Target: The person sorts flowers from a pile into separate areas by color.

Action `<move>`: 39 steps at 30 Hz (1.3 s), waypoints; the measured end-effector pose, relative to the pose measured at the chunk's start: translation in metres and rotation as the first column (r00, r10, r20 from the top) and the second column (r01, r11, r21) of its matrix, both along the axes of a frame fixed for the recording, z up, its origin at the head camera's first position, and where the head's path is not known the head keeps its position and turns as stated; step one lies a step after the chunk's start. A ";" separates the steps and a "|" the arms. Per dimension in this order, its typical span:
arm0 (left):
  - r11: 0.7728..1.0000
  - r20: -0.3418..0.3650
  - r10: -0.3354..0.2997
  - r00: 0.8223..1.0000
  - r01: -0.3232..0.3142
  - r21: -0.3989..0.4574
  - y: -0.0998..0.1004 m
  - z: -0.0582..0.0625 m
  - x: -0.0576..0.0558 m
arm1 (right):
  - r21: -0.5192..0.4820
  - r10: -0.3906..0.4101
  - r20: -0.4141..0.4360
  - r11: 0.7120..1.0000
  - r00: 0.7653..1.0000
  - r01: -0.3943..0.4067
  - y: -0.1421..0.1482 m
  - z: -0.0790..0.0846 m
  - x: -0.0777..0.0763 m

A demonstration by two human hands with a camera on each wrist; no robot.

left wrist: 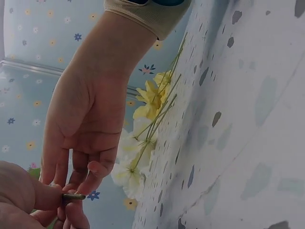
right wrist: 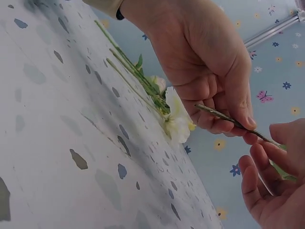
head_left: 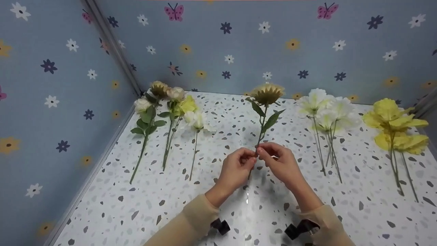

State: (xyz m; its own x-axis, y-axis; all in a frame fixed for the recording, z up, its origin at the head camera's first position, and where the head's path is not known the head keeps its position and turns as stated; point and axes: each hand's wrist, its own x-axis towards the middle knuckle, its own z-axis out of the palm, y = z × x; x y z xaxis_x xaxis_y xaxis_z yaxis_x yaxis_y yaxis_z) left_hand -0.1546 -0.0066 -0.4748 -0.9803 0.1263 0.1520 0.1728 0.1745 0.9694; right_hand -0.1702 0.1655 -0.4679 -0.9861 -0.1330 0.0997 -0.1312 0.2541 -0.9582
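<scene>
Both hands are on an artificial flower [head_left: 267,93] with a cream bloom and green leaves, raised upright over the middle of the table. My left hand [head_left: 236,168] pinches its stem low down, between thumb and fingers. Just above, my right hand [head_left: 280,164] pinches the same stem with its thumb and index finger. In the right wrist view, the cut end of the stem [right wrist: 214,112] sticks out past the left hand [right wrist: 214,71]. The left wrist view shows the stem end [left wrist: 74,196] near the fingers; the bloom is outside that view.
To the left lie mixed flowers: a leafy stem [head_left: 146,124], a yellow flower [head_left: 188,104] and a white flower [head_left: 197,119]. On the right are white flowers [head_left: 329,107] and yellow flowers [head_left: 392,116]. Patterned walls [head_left: 245,44] bound the speckled table [head_left: 136,208].
</scene>
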 end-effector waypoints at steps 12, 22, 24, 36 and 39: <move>0.997 0.040 -0.075 0.996 0.076 -0.030 -0.002 0.002 0.000 | -0.140 -0.011 0.034 0.990 0.999 0.016 0.008 0.008 -0.006; 0.986 -0.015 0.053 0.999 -0.054 -0.157 -0.042 0.008 -0.028 | 0.009 -0.142 0.069 0.990 0.987 0.142 0.030 0.000 -0.043; 0.974 -0.030 0.105 0.994 -0.109 -0.197 -0.057 0.008 -0.037 | 0.100 -0.163 0.077 0.983 0.984 0.155 0.031 -0.005 -0.052; 0.837 -0.087 0.393 0.916 -0.395 -0.380 -0.153 -0.002 -0.068 | 0.473 -0.206 -0.001 0.862 0.979 0.182 0.014 -0.021 -0.079; 0.815 -0.082 0.395 0.915 -0.390 -0.430 -0.166 -0.002 -0.070 | 0.499 -0.214 -0.025 0.844 0.977 0.197 0.014 -0.024 -0.082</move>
